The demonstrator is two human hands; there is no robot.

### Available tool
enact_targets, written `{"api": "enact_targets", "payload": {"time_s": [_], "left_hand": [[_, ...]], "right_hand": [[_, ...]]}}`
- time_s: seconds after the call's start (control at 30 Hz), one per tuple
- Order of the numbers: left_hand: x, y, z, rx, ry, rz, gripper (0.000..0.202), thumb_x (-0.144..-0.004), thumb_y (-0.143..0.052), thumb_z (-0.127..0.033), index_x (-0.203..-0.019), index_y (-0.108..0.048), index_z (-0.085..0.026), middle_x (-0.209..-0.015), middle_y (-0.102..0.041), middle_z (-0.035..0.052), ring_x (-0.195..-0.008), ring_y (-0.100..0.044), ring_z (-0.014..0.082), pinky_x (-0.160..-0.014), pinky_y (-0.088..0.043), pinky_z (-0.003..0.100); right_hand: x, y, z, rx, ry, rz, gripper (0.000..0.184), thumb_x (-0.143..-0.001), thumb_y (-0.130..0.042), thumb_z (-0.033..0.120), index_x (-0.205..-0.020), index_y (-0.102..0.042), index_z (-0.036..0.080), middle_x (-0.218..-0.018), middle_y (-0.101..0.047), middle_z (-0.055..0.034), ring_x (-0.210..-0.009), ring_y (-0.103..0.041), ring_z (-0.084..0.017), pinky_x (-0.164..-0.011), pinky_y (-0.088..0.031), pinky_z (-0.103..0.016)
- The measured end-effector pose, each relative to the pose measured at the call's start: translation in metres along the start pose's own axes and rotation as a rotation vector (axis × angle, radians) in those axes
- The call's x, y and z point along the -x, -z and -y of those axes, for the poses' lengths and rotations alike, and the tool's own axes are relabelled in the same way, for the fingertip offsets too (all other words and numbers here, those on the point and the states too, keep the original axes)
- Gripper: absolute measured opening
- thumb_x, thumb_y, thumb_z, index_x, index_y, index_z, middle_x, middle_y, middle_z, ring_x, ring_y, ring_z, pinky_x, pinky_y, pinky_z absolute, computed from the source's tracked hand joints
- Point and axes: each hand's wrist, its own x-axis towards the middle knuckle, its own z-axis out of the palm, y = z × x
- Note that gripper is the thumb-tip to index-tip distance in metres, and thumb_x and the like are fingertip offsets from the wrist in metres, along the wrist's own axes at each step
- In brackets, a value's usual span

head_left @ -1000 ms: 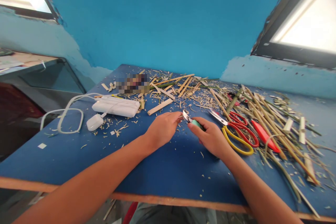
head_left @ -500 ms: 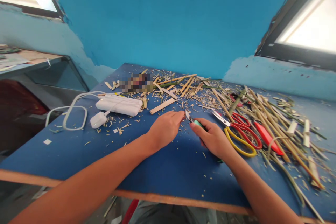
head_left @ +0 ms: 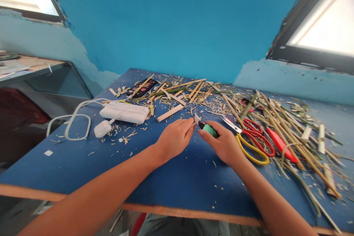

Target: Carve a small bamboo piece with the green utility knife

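Note:
My right hand [head_left: 224, 144] grips a small knife with a green handle [head_left: 209, 129], its short blade [head_left: 197, 119] pointing up and left. My left hand [head_left: 174, 137] rests on the blue table [head_left: 171, 177] with its fingertips pinched together right at the blade tip; whatever sliver they hold is too small to make out. Both hands meet near the middle of the table, in front of a heap of split bamboo strips [head_left: 193, 90].
Red-handled scissors [head_left: 256, 134] and yellow-handled scissors [head_left: 250, 151] lie just right of my right hand, beside a red cutter [head_left: 282, 143]. Long bamboo strips [head_left: 298, 132] cover the right side. A white power bank [head_left: 124, 112] with its cable [head_left: 74, 118] lies at left. Shavings litter the tabletop.
The hands stay together at the same spot; the knife has turned slightly, showing more of the green handle. The view shifted a little.

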Motion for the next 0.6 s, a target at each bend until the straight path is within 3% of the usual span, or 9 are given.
{"api": "enact_targets", "payload": {"time_s": [0.2, 0.33, 0.6], "left_hand": [[-0.0031, 0.0008, 0.0009, 0.260, 0.204, 0.134, 0.010, -0.080, -0.039, -0.020, -0.075, -0.047, -0.017, -0.062, -0.049, -0.0026, -0.056, -0.042, 0.0105, -0.052, -0.029, 0.022], [-0.0049, -0.0008, 0.0033, 0.418, 0.257, 0.246, 0.017, -0.081, -0.035, -0.023, -0.072, -0.048, -0.016, -0.061, -0.050, -0.0026, -0.056, -0.042, 0.0105, -0.050, -0.028, 0.022], [-0.0069, -0.0022, 0.0054, 0.396, 0.289, 0.268, 0.019, -0.082, -0.035, -0.024, -0.074, -0.050, -0.017, -0.070, -0.057, -0.0007, -0.066, -0.051, 0.0134, -0.056, -0.033, 0.023]], "right_hand": [[-0.0003, -0.0033, -0.0045, 0.032, 0.112, 0.027, 0.038, -0.073, -0.058, 0.044, -0.103, -0.063, 0.022, -0.101, -0.066, -0.0053, -0.091, -0.060, -0.022, -0.079, -0.046, -0.033], [-0.0001, -0.0045, -0.0055, 0.022, 0.124, 0.052, 0.037, -0.073, -0.058, 0.045, -0.103, -0.063, 0.023, -0.101, -0.066, -0.0054, -0.092, -0.060, -0.022, -0.082, -0.044, -0.035], [0.0009, 0.0025, -0.0004, -0.003, 0.064, 0.125, 0.034, -0.074, -0.057, 0.044, -0.102, -0.061, 0.025, -0.095, -0.068, -0.0009, -0.086, -0.061, -0.020, -0.077, -0.044, -0.031]]}}
